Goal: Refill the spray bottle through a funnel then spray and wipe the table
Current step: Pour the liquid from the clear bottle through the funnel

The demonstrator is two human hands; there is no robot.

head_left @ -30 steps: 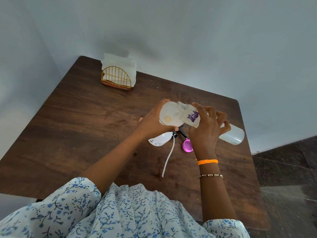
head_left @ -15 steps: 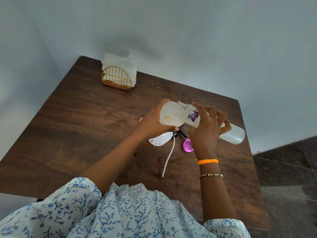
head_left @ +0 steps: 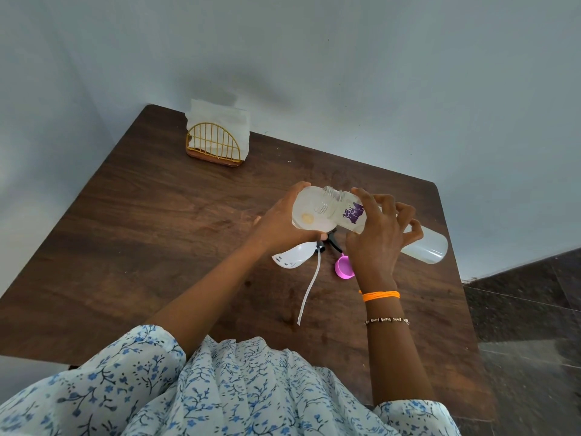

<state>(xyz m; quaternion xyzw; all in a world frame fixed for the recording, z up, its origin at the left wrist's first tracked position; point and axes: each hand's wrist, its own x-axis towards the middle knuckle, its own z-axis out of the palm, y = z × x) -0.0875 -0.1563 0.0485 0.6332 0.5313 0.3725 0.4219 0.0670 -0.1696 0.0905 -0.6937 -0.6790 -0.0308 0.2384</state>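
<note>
Hands met above the dark wooden table [head_left: 132,247]: the left hand [head_left: 279,225] gripped a translucent white funnel [head_left: 309,214], the right hand [head_left: 377,237] clasped a tilted clear refill bottle [head_left: 349,210] pouring into it; a pink cap [head_left: 343,268] and white spray head [head_left: 294,254] lay beneath.

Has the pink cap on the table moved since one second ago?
No. The pink cap lies at the same spot on the table, just right of the white tube, as before.
</note>
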